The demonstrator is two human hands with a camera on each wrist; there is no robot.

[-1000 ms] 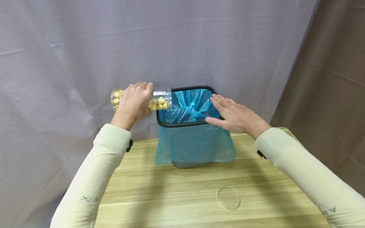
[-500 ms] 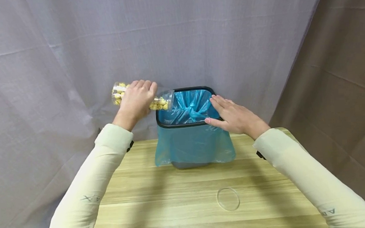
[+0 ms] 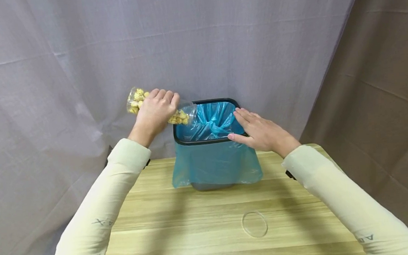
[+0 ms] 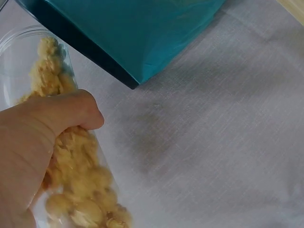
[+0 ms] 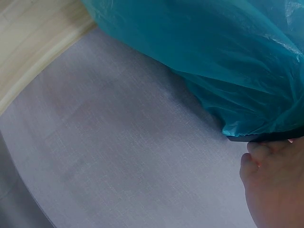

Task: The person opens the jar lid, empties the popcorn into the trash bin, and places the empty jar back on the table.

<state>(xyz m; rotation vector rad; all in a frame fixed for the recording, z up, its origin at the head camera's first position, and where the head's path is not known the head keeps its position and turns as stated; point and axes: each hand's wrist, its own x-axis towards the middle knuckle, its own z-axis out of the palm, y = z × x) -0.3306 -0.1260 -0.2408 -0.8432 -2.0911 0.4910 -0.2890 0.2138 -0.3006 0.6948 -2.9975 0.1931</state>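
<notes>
My left hand (image 3: 156, 111) grips a clear plastic jar (image 3: 191, 109) around its middle. Yellow popcorn (image 3: 180, 117) fills part of the jar, as the left wrist view also shows. The jar is tilted, its base up to the left and its lidless mouth over the left rim of a trash bin (image 3: 210, 141). A blue plastic bag (image 3: 221, 166) lines the bin and hangs over its outside. At the bin's right rim rests my right hand (image 3: 263, 133), fingers straight and thumb apart. In the right wrist view, its fingertips lie by the black rim (image 5: 266, 137).
The bin stands near the far edge of a wooden table (image 3: 183, 231). A thin clear ring-shaped disc (image 3: 254, 224) lies in front of it. Grey cloth (image 3: 198, 45) hangs behind, and a brown cloth (image 3: 384, 111) hangs to the right.
My left hand has raised the jar's base and brought its mouth slightly right, so the jar went from nearly level to tilted down toward the bin. The right hand stays at the rim.
</notes>
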